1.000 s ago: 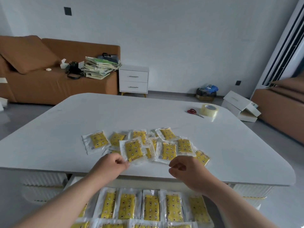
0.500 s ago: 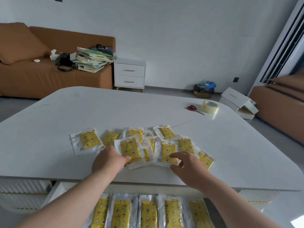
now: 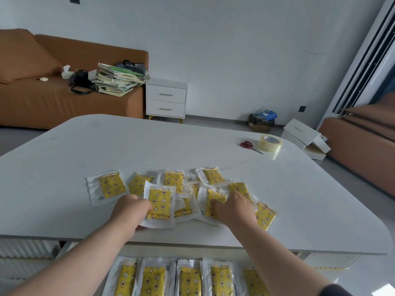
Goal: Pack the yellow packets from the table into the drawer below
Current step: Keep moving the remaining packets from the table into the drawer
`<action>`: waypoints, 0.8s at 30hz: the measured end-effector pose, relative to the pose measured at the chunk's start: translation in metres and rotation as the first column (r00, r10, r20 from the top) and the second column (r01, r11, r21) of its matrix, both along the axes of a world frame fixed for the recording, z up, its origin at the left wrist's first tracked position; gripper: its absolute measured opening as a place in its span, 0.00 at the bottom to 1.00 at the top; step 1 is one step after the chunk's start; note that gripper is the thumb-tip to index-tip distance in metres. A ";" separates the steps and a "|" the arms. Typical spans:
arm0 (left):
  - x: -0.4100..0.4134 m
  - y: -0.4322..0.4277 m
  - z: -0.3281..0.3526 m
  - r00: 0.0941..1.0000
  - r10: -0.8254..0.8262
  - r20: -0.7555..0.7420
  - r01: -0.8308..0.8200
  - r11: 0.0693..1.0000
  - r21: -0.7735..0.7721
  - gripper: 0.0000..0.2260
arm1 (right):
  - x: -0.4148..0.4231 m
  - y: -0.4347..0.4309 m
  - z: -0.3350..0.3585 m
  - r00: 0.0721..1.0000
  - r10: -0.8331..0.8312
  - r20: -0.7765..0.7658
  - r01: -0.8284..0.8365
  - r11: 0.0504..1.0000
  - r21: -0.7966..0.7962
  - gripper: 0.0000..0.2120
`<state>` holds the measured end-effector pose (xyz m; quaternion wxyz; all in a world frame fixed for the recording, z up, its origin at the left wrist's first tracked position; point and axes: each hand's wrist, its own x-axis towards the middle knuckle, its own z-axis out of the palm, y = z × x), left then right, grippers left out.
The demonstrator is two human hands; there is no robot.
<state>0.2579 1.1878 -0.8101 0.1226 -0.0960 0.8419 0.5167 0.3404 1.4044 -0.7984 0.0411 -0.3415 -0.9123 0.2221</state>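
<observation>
Item: yellow packets (image 3: 174,180), roughly ten, loose and overlapping in a fan near the front edge of the white table (image 3: 192,146), within reach of both arms. Destination: drawer (image 3: 65,249), pulled out directly below that edge, with a packed row (image 3: 189,278) of matching packets standing side by side, so each pick probably drops straight down. Left hand (image 3: 130,212): fingers curled round the left edge of the front packet (image 3: 160,205), which lies on top of the fan and so comes away first. Right hand (image 3: 234,210): laid over a neighbouring packet (image 3: 214,194), fingers bent onto it; whether it has a grip cannot be told. Also present: scissors (image 3: 250,146) and tape roll (image 3: 270,144), far right, well apart.
</observation>
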 end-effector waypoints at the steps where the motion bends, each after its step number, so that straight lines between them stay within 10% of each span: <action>1: 0.000 0.000 0.000 1.000 0.016 -0.002 -0.016 1.000 0.007 0.06 | -0.002 -0.003 0.000 1.000 -0.008 0.013 0.008 1.000 0.022 0.17; 13: 0.003 -0.002 0.003 1.000 -0.013 -0.010 0.014 0.995 0.101 0.09 | -0.020 0.011 0.005 0.973 -0.163 -0.162 0.113 0.953 -0.280 0.04; 24: -0.007 -0.004 -0.008 0.999 -0.012 0.031 0.008 0.991 0.133 0.09 | -0.014 0.071 -0.008 0.982 -0.181 -0.051 0.181 0.983 -0.018 0.10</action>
